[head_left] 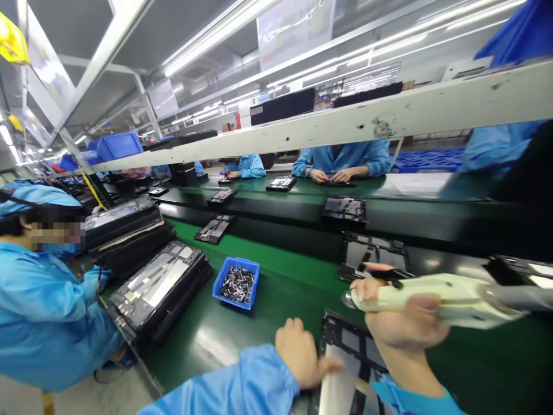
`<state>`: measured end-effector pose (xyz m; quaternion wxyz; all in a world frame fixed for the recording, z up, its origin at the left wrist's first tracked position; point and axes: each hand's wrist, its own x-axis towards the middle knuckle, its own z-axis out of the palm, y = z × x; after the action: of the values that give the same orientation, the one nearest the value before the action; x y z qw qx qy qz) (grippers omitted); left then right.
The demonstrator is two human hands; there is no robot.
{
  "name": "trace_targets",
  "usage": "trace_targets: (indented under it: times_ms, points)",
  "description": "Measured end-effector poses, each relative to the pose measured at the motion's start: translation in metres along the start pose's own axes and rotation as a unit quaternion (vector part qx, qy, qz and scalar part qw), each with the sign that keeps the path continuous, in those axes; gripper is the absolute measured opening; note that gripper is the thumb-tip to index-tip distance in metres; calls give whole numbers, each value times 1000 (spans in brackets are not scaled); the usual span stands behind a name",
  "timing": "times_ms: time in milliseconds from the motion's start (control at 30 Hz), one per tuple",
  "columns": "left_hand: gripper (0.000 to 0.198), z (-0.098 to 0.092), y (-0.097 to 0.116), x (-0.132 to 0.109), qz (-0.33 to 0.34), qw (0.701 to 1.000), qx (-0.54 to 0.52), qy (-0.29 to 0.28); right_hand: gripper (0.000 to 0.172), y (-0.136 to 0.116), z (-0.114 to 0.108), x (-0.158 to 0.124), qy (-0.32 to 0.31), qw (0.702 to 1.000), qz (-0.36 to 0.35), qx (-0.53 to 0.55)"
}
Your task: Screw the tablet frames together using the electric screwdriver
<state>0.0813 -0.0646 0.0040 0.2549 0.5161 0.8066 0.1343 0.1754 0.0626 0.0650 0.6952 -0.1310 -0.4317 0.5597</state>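
Observation:
My right hand (401,323) is wrapped round a pale cream electric screwdriver (458,300), held level above the bench with its metal tip to the left. Below it lies an opened tablet (343,340) with a black frame and a silver inner plate, partly hidden by my right wrist. My left hand (298,354) is at this tablet's left edge, fingers curled together and thumb reaching over the edge; the thumb is blurred. A blue bin (235,282) full of small dark and silver parts stands beyond my left hand.
Another opened tablet (374,253) lies just beyond the screwdriver. Stacked tablets in black trays (159,282) stand at left, beside a co-worker in blue (47,311). More tablets lie along the green line (276,259). A white beam (302,132) crosses above; other co-workers sit opposite.

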Motion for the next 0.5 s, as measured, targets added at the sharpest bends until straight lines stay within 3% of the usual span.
trace_targets:
  times_ms: [67,133,233,267,333,433,500]
  points:
    - [69,22,-5,-26,-15,1000,-8,-18,70,-13,6,5,34,999,-1,6]
    - [68,44,-8,-42,-46,998,-45,6,71,-29,14,8,60,998,-5,7]
    - [46,49,-6,-44,-61,991,-113,20,70,-61,23,6,67,998,-15,15]
    - [38,39,-5,-39,-45,989,-137,20,69,-74,24,4,70,997,-22,20]
    - [30,0,-2,-22,6,985,-165,43,67,-100,23,-2,72,996,-33,30]
    - [37,-85,5,27,32,981,-85,170,67,-133,14,-14,63,996,-65,25]
    - [38,-136,15,68,36,976,-61,204,66,-147,5,-23,51,995,-81,3]
